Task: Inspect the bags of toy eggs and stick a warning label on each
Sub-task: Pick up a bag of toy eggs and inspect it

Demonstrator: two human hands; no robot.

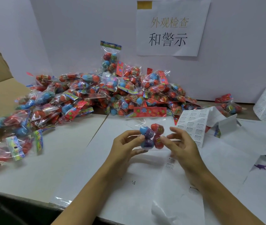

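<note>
At the centre of the frame, clear plastic bag of red and blue toy eggs (151,137) being held above the white paper-covered table (73,153), left hand (125,143) gripping its left side with curled fingers, right hand (180,143) pinching its right side, white sheet of warning labels (192,125) lying just right.

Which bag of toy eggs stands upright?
The clear plastic bag of red and blue toy eggs propped against the back wall, header up; the others lie flat in the pile.

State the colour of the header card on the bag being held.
Red with flower shapes, on the header card, in the head view.

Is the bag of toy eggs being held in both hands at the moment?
Yes, the left hand and right hand each grip a side of the bag of toy eggs.
</note>
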